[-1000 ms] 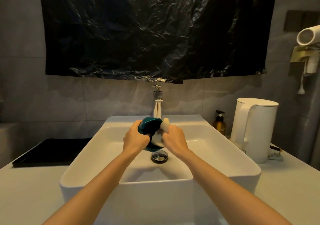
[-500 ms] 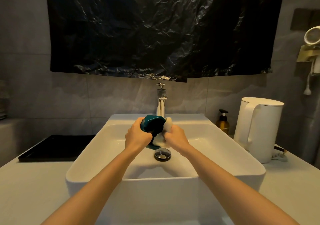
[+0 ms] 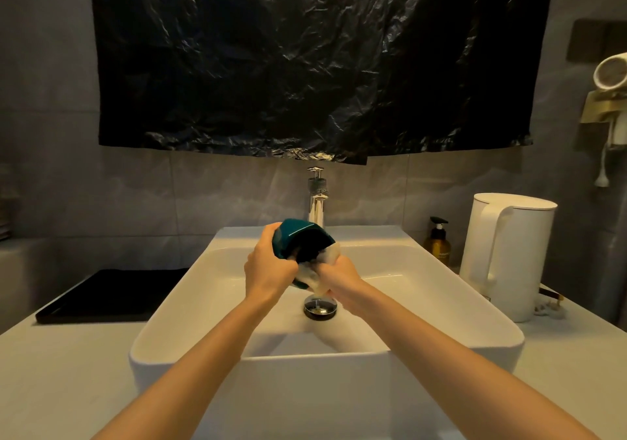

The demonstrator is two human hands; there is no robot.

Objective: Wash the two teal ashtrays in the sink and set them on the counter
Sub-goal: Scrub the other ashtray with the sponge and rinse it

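Note:
My left hand [image 3: 268, 268] grips a teal ashtray [image 3: 298, 237], tilted on its side above the white sink basin [image 3: 424, 304], just in front of the chrome faucet [image 3: 317, 202]. Its dark hollow faces right. My right hand [image 3: 339, 278] holds a pale sponge [image 3: 325, 263] pressed against the ashtray's open side. A bit of teal shows low between my hands; I cannot tell whether it is a second ashtray. The drain [image 3: 320, 307] lies right below my hands.
A black tray [image 3: 112, 295] lies on the counter left of the basin. A white kettle [image 3: 505, 256] and an amber pump bottle [image 3: 438, 241] stand on the right. Black plastic sheet [image 3: 305, 59] covers the wall above. A hair dryer [image 3: 610, 73] hangs at far right.
The ashtray has turned in my left hand, its hollow now facing more to the right. My right hand with the sponge has slid lower along it. The view shifted slightly.

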